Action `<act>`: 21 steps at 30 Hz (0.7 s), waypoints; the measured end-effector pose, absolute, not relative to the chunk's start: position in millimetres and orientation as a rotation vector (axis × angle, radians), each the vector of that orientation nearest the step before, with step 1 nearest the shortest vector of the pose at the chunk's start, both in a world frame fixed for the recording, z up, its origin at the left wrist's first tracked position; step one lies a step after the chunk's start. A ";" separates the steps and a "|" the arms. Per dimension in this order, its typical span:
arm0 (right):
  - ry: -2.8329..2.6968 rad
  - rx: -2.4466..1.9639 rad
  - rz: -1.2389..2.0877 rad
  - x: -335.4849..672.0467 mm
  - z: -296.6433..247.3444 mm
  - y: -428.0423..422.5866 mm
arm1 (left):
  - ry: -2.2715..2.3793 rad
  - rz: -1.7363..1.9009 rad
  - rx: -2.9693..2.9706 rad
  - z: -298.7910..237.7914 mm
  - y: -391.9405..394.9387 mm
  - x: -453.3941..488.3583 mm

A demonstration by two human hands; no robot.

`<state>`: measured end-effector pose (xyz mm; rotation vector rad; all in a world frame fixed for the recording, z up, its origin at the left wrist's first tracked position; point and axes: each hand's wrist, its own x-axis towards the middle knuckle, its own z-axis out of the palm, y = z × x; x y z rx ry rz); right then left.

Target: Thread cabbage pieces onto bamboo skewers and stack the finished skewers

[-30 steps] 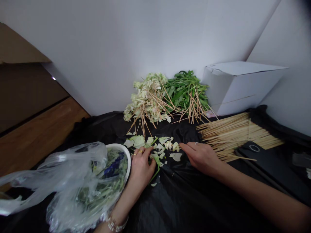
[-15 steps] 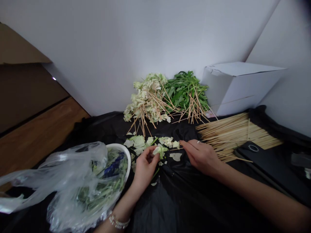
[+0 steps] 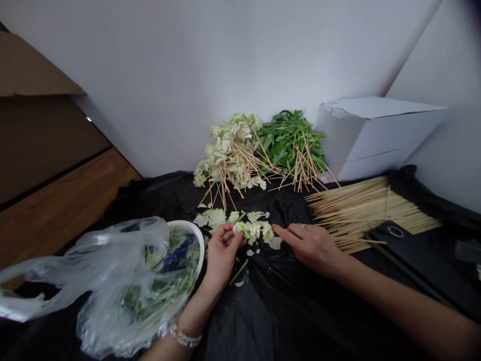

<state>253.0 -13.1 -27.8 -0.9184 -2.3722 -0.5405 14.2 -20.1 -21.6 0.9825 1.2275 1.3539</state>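
My left hand (image 3: pixel 222 250) is closed, thumb and fingers pinching a pale green cabbage leaf piece (image 3: pixel 240 229). Right beside it, more crumpled cabbage pieces (image 3: pixel 266 231) sit in a row on a bamboo skewer, most of which is hidden by the leaves and fingers. My right hand (image 3: pixel 306 244), a ring on one finger, grips that skewer at the right end of the row. Under and behind the hands, loose cabbage leaves (image 3: pixel 216 218) and small scraps lie on the black plastic sheet (image 3: pixel 263 311). A green stem (image 3: pixel 239 272) rests just right of my left hand.
Against the wall are piled skewered cabbage (image 3: pixel 225 145) and skewered leafy greens (image 3: pixel 289 138). Bare bamboo skewers (image 3: pixel 361 205) and a black phone-like device (image 3: pixel 409 255) lie right, before a white box (image 3: pixel 379 130). At left stands a white tub (image 3: pixel 201 245) with bagged greens.
My hands have come closer together. The cabbage piece in my left hand now meets the row on the skewer, which has come down towards it. The view has shifted slightly.
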 end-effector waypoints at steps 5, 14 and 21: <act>-2.396 -0.889 -0.526 252.0 -30.8 -13.6 | 1.204 1.381 0.932 -21.0 -19.4 14.4; -2.371 -0.924 -0.539 249.8 -29.6 -14.5 | 1.153 1.425 0.989 -19.9 -22.9 18.3; -2.350 -0.967 -0.530 249.0 -28.9 -15.1 | 1.168 1.409 1.051 -18.0 -23.9 19.4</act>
